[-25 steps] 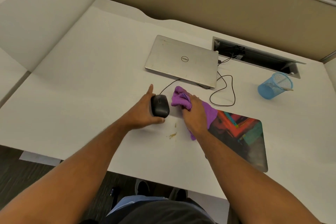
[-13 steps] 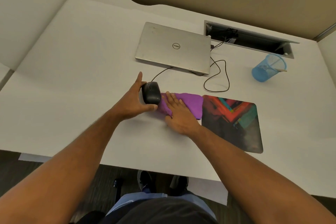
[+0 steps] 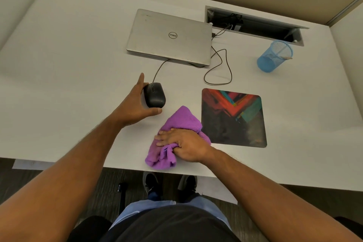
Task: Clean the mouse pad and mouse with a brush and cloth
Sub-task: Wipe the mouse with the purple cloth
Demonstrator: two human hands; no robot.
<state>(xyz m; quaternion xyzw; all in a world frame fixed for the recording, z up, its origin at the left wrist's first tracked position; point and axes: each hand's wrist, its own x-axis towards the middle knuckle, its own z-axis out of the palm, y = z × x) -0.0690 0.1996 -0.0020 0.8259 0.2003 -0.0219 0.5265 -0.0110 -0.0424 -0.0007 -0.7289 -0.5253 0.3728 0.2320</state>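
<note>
- Our left hand [image 3: 135, 107] cups the black mouse [image 3: 154, 95] from its left side: the index finger runs along the mouse's far-left edge and the thumb curls under its near end, so the grip is closed around the mouse, which sits on the white desk [image 3: 68, 65].
- Our right hand [image 3: 183, 143] presses down on the purple cloth [image 3: 176, 124], fingers spread flat over its middle and the thumb side bunching a fold at the near end; the hand is clamped on the cloth.
- The two hands are apart, the right one nearer to us and to the right of the left one.
- The cloth lies crumpled on the desk, its near end close to the desk's front edge, its far tip pointing towards the gap between the mouse and the mouse pad [image 3: 232, 118].
- The mouse pad, with a red, teal and dark pattern, lies flat just to the right of our right hand; the cloth's right edge is just beside its left edge.
- The mouse's cable [image 3: 158, 69] leads away from our left hand to the closed silver laptop [image 3: 169, 36] beyond it.
- A blue mesh cup [image 3: 275, 56] stands well beyond and to the right of our right hand, with a thin stick-like thing in it; we cannot tell what it is.
</note>
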